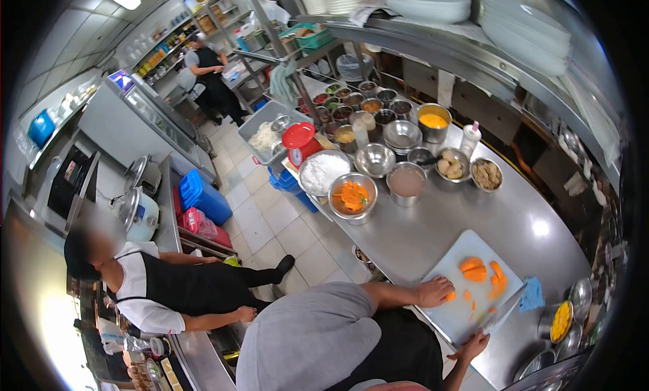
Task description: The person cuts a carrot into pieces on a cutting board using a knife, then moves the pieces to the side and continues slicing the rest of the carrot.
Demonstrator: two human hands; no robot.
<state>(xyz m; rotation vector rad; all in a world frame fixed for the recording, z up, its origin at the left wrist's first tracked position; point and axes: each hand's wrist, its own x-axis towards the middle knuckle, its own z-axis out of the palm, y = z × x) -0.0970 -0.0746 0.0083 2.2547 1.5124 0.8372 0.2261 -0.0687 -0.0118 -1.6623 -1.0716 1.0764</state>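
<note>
Your left hand (434, 293) is clamping fingers atop 1 likely firm, slippery carrot piece (451, 296); your right hand (472, 348) is gripping a knife (500, 312).

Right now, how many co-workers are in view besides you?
2: a nearer co-worker in a black apron, by the blue bin; a farther co-worker at the back, past the fridge. Shelves may hide others.
</note>
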